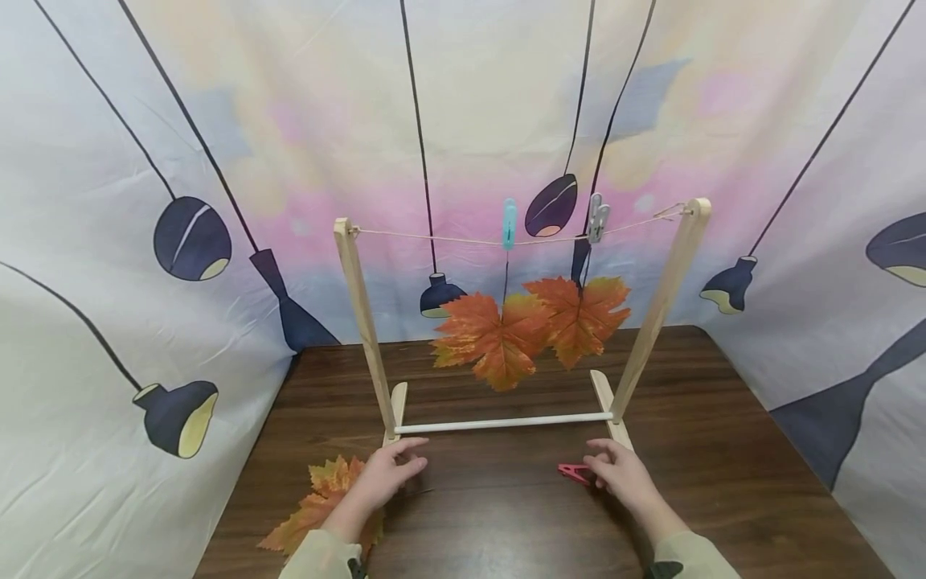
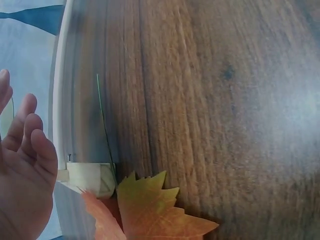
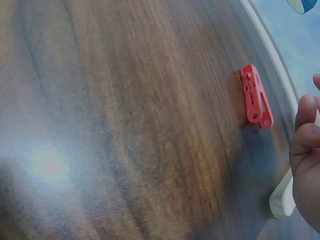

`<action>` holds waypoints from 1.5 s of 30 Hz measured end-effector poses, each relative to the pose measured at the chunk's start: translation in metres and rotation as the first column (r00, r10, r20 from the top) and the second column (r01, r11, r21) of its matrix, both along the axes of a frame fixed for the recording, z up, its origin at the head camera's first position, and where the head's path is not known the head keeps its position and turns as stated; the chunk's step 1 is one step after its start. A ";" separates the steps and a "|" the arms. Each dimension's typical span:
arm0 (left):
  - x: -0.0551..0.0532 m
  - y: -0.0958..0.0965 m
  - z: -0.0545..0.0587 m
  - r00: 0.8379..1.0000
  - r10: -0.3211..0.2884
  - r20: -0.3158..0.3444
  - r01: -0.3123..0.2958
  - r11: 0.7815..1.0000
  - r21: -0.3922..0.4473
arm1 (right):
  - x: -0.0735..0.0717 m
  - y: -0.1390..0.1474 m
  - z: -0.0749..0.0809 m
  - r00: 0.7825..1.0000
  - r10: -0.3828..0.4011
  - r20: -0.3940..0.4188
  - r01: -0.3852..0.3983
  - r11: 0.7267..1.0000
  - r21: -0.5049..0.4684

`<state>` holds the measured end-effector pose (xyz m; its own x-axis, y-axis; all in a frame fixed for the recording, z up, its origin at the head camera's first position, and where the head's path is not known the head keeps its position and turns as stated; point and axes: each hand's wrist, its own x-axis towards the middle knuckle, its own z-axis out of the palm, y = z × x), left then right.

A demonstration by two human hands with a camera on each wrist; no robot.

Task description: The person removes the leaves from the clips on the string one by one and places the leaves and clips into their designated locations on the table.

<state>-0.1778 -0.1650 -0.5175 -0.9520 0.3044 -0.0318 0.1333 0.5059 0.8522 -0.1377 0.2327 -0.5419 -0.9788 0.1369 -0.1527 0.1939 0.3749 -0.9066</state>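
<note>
An orange artificial maple leaf lies on the table at the left, its thin green stem pointing away in the left wrist view. My left hand hovers over the leaf's stem end with relaxed fingers and nothing in them. A red clothespin lies on the table beside my right hand, whose fingers are loosely bent just right of it. In the right wrist view a gap shows between those fingers and the red clothespin. Two more maple leaves hang from the string by a blue clothespin and a grey clothespin.
A wooden frame with left post, right post and white crossbar stands beyond both hands. A string runs between the post tops. Behind the brown table hangs a cloth backdrop printed with lamps.
</note>
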 end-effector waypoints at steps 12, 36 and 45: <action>-0.004 0.006 0.012 0.999 0.043 0.008 -0.044 0.996 0.081 | -0.006 -0.004 0.018 1.000 -0.002 -0.027 0.000 0.998 -0.061; -0.010 0.012 0.055 0.988 0.127 0.088 -0.143 0.964 0.222 | -0.014 0.001 0.051 0.995 -0.012 -0.098 0.005 0.997 -0.074; -0.016 0.010 0.064 0.998 0.069 0.011 -0.070 0.981 0.182 | -0.017 0.001 0.066 0.988 0.008 -0.156 -0.008 1.000 -0.002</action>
